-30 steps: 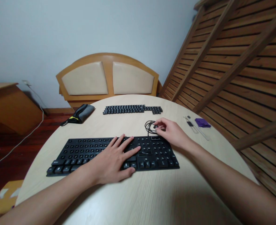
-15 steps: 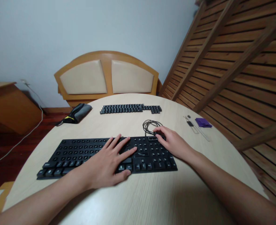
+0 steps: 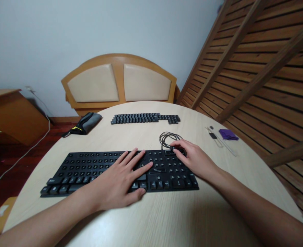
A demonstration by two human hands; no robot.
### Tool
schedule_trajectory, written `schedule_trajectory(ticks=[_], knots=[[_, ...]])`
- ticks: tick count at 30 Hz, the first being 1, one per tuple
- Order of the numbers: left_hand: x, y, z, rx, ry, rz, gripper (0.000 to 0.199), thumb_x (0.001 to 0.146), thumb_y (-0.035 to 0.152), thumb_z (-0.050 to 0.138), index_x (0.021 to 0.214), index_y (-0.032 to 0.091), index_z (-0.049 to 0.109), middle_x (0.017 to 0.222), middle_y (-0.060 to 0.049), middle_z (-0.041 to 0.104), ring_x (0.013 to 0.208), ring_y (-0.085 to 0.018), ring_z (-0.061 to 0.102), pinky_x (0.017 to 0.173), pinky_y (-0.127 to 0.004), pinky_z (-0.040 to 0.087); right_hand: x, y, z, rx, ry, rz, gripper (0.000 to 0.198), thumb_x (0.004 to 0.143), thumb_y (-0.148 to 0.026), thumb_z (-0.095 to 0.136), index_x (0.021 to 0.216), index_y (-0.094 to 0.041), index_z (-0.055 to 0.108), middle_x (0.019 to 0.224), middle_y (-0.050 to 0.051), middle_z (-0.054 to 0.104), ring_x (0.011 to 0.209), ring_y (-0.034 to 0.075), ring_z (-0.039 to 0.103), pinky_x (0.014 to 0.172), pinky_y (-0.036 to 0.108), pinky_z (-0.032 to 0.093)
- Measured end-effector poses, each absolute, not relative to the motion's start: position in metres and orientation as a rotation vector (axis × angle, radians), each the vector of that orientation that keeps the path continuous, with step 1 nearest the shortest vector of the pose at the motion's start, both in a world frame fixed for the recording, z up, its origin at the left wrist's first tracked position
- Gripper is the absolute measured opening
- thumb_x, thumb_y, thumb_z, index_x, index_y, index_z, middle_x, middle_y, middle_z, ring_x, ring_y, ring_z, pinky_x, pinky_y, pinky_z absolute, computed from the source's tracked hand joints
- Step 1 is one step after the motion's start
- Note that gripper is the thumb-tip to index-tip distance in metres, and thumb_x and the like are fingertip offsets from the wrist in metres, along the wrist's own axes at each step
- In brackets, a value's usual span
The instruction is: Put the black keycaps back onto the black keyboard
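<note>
A black keyboard (image 3: 75,160) lies across the table in front of me, with many bare switches in its upper rows and keycaps along its lowest rows. My left hand (image 3: 119,183) rests flat on its middle, fingers spread, thumb at the front edge. At the keyboard's upper right, my right hand (image 3: 194,157) has its thumb and fingers closed together around a small dark piece, mostly hidden, which I cannot make out. Just behind those fingertips lies a coiled black cable (image 3: 163,140). Farther back, rows of loose black keycaps (image 3: 136,118) are laid out on the table.
A dark grey pouch (image 3: 91,122) with a yellow strip lies at the back left of the round table (image 3: 172,218). To the right are a folded purple cloth (image 3: 228,134) and a wire tool with a dark handle (image 3: 212,136). A slatted wooden panel (image 3: 256,65) stands beyond the right edge.
The whole view has shifted slightly, so things on the right appear farther right. Both hands keep nearly the same places on the keyboard.
</note>
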State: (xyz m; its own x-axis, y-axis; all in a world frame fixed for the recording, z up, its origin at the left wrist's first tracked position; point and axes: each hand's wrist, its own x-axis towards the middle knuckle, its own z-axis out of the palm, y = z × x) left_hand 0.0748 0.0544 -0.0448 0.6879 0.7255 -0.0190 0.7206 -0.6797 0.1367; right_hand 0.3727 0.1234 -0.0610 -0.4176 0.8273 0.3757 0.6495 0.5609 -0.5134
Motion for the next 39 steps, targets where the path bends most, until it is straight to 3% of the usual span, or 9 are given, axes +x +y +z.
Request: schedule_trajectory(ticks=[10,23,30,39], knots=[[0.075,0.054,-0.045,2.737,1.195,0.095,0.073,0.095,0.057,0.052,0.159,0.035,0.024,0.168,-0.005,0.006,0.153,-0.037,0.008,0.123,-0.059,0.016,0.345,0.081,-0.042,-1.131,-2.171,0.761,0.019,0.093,-0.023,0.059,0.108,-0.026,0.071,0.109,0.003,0.075,0.101,0.021,0.07,0.093,0.037,0.053],[0.077,0.054,-0.044,2.735,1.206,0.071,0.073,0.094,0.057,0.052,0.158,0.034,0.025,0.168,-0.006,0.006,0.153,-0.037,0.01,0.122,-0.059,0.017,0.34,0.077,-0.044,-1.109,-2.175,0.886,0.012,0.084,-0.02,0.066,0.093,-0.024,0.074,0.102,0.005,0.076,0.1,0.022,0.07,0.092,0.038,0.055],[0.076,0.054,-0.044,2.733,1.197,0.096,0.073,0.095,0.057,0.053,0.158,0.034,0.026,0.168,-0.005,0.007,0.154,-0.036,0.009,0.123,-0.057,0.016,0.34,0.078,-0.045,-1.074,-2.22,0.816,0.014,0.085,-0.021,0.066,0.093,-0.025,0.077,0.104,0.006,0.077,0.102,0.023,0.071,0.092,0.038,0.056],[0.075,0.055,-0.045,2.736,1.181,0.1,0.075,0.094,0.057,0.053,0.159,0.033,0.024,0.168,-0.005,0.007,0.154,-0.037,0.009,0.123,-0.058,0.016,0.342,0.074,-0.051,-0.981,-2.422,0.438,0.024,0.084,-0.017,0.068,0.104,-0.028,0.079,0.102,0.004,0.079,0.11,0.026,0.07,0.096,0.044,0.056]])
